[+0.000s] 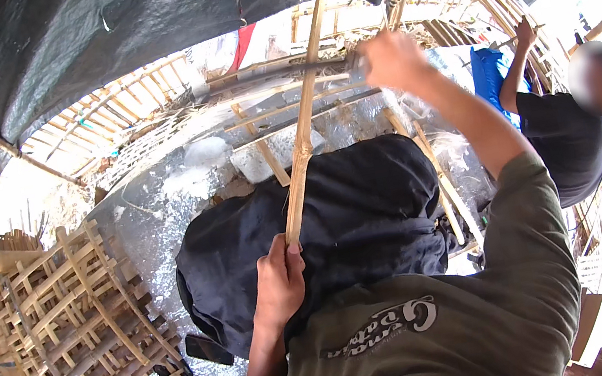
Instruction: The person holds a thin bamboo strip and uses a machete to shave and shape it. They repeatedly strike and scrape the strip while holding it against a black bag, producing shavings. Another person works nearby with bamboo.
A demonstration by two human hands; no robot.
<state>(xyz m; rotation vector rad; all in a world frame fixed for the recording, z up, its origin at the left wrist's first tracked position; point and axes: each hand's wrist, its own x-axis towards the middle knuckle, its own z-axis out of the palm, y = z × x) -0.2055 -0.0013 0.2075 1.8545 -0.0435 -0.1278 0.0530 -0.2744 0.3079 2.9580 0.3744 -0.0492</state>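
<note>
My left hand [279, 281] is closed around the lower end of a long split bamboo strip [302, 144], which slants up and away from me. Higher up, my right hand [395, 59] grips the handle of a long-bladed knife [266, 76], seemingly a machete. Its dark blade points left and crosses the strip near the far end; whether it touches the bamboo I cannot tell. The right hand is slightly blurred. Dark cloth [367, 201] covers my lap beneath the strip.
A woven bamboo lattice [85, 327] lies at the left, with a dark phone-like object [209, 350] beside my leg. Bamboo pieces [438, 173] lie near my right knee on grey sheeting [142, 238]. A co-worker [567, 135] sits at the right. Dark tarpaulin [155, 29] hangs overhead.
</note>
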